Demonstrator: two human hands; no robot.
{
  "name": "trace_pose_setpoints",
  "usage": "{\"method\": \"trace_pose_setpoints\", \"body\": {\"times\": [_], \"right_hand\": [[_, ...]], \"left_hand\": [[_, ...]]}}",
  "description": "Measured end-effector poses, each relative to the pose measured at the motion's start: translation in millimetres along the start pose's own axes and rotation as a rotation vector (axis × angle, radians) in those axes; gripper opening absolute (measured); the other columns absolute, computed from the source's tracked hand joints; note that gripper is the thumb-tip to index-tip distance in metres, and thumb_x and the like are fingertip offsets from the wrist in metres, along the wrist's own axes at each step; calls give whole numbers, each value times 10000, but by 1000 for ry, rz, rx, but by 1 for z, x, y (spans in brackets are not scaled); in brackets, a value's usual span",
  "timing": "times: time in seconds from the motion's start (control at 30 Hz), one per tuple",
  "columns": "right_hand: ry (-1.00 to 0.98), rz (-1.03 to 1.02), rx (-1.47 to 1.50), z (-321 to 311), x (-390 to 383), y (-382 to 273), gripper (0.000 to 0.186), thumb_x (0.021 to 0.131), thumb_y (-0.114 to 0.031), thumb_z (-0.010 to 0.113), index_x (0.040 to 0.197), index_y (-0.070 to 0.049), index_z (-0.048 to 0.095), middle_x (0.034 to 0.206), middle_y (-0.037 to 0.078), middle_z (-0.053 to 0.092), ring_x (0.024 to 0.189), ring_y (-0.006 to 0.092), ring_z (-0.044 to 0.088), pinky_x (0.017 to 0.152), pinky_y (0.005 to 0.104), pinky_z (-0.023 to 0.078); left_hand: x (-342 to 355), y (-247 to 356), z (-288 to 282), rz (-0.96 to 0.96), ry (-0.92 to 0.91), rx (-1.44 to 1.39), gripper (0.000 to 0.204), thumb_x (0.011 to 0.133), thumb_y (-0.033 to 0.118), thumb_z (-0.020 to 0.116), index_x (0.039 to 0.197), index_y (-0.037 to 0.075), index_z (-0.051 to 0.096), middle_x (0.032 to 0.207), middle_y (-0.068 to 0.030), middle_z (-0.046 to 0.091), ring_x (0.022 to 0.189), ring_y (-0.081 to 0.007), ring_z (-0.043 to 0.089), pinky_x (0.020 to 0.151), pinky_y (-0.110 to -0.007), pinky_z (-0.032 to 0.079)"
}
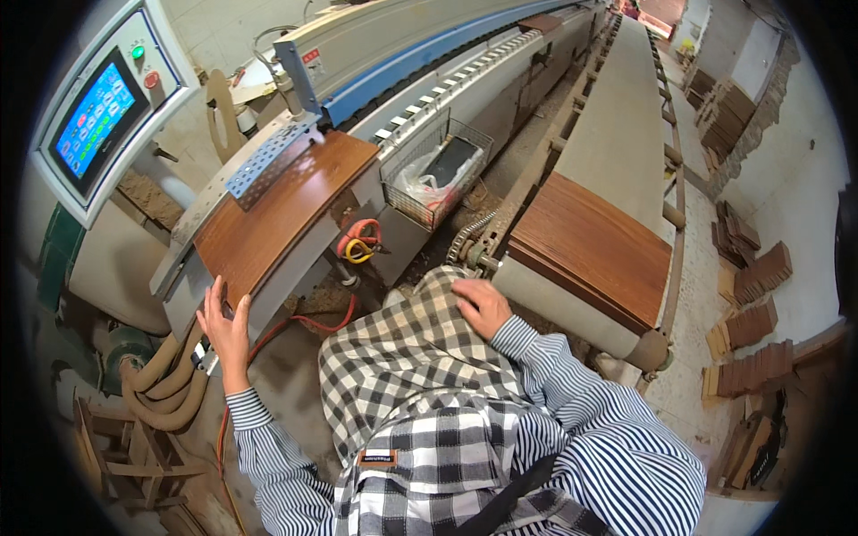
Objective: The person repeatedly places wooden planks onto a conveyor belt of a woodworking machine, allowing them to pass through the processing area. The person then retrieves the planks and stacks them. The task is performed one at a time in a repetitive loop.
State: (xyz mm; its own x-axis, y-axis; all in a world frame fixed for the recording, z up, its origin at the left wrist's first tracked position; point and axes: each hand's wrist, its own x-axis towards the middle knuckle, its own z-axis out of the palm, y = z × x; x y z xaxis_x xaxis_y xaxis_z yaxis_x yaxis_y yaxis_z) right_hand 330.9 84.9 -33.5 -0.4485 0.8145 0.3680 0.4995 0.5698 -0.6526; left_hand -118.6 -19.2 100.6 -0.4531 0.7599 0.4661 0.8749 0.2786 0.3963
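A reddish-brown wood-grain panel [284, 207] lies on the machine's infeed table, its far part under a blue perforated guard plate [268, 159]. My left hand [225, 323] is raised at the panel's near end with fingers spread; whether the fingertips touch the edge I cannot tell. Against the checked apron [420, 348] over my lap rests my right hand [483, 307], its fingers loosely extended and holding nothing. To the right of that hand, a stack of similar brown panels [594, 246] sits on the near end of a grey conveyor belt [617, 107].
A lit control screen [96, 121] stands at the left. Beside the panel hang red and yellow hand tools [359, 241] and a wire basket [436, 174] holding a plastic bag and a dark flat object. A red hose [304, 320] crosses below; wood pieces [760, 322] lean along the right wall.
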Motion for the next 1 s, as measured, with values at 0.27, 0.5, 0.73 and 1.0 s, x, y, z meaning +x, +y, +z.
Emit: {"method": "trace_pose_setpoints", "body": {"times": [0.27,0.5,0.73,1.0], "right_hand": [[-21,109,-793,-80,54,75,464,863,-145,613,1312,-63,533,1410,138,493,1330,348,415,1138,523,289],[39,-10,-753,-85,16,82,374,869,-82,569,1240,-38,577,1349,136,544,1282,328,465,1090,464,362],[204,-156,-506,-85,-49,10,278,790,-102,672,1061,-41,657,1082,125,658,1021,337,602,930,457,471],[1094,1069,1158,-102,-95,75,470,909,-410,673,1156,-26,562,832,108,670,564,150,585,502,300,497]], "left_hand": [[8,25,29,183,19,150,594,944,320,594,1478,157,390,1432,-72,509,1297,-233,485,1152,-440,262],[4,20,33,258,78,203,598,917,254,628,1462,138,411,1435,-55,512,1278,-234,500,1137,-436,292],[2,16,33,255,89,213,563,911,238,629,1430,112,452,1427,-65,520,1271,-250,506,1133,-441,295],[-2,18,29,237,94,174,587,889,214,644,1430,102,445,1428,-72,513,1263,-253,501,1133,-444,292]]}}
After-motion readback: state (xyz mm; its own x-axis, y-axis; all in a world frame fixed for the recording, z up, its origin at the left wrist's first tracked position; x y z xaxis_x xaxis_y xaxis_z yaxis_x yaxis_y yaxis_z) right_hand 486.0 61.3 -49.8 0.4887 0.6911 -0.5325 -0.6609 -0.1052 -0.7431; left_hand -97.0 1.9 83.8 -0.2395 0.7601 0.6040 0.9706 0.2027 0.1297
